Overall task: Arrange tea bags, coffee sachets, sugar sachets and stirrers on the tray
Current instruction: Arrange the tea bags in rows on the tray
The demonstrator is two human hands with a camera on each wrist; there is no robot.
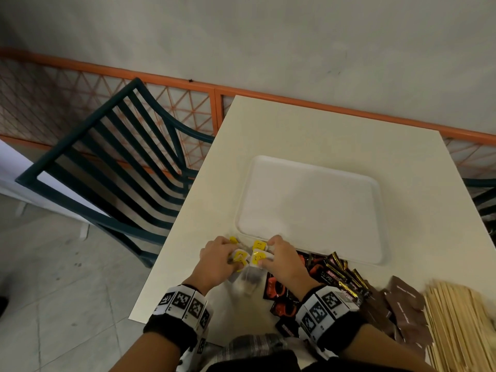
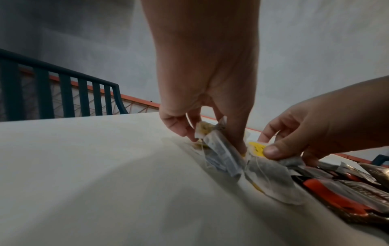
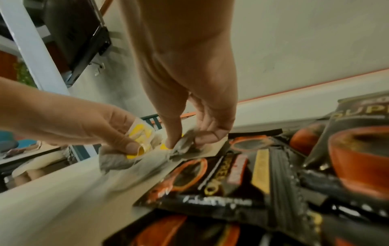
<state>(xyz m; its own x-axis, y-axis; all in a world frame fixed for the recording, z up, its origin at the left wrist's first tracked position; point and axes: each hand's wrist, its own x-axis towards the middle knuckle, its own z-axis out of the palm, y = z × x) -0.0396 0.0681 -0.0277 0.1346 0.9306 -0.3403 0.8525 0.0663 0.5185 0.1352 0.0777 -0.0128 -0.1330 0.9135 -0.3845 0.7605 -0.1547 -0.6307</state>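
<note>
Left fingers (image 2: 179, 126) curled down, thumb and fingertips pinching a tea bag with a yellow tag. Right thumb (image 2: 273, 150) presses a yellow tag against curled fingers; paper pouch of a second bag trails under it onto the tabletop. Both pinches narrow, each closed on bags from the same small heap.

Left hand (image 1: 216, 260) and right hand (image 1: 284, 261) knuckles-up, side by side, nearly touching, over the tea bags (image 1: 248, 260). Wrists angled in from the near edge; forearms carry black bands with printed marker squares.

Tea bags lie on the tabletop (image 1: 295, 130) just short of the tray's near-left corner. Tray (image 1: 381, 210), white, shallow rim, sits mid-table, nothing on it.

Coffee sachets (image 1: 330, 272), black with orange and gold print, piled just right of the right hand, along the tray's near edge, some under the right wrist. Brown sachets (image 1: 405, 304) further right. Wooden stirrers (image 1: 456, 326) in a bundle at the near-right corner.

Dark slatted chair (image 1: 112, 162) off the left edge.
</note>
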